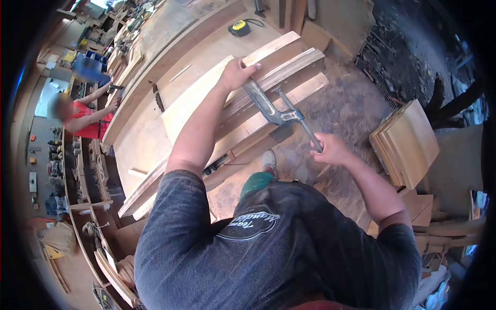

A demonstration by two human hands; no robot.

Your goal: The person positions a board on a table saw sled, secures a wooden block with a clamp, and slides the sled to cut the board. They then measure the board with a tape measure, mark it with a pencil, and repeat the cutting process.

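A metal clamp [263,105] spans the edge of a stack of long wooden boards [284,64] on the workbench. My left hand [239,75] is closed around the clamp's upper end, resting on the boards, and partly hides that end. Lower right, my right hand [330,149] wraps around the end of the clamp's screw handle [309,132]. Where the clamp's jaws meet the wood cannot be fully seen.
A yellow and black tape measure [239,28] and a dark narrow tool [157,96] lie on the bench. Stacked wooden panels [407,142] stand at right. Another person [85,116] in red works at left. Sawdust covers the floor [338,108].
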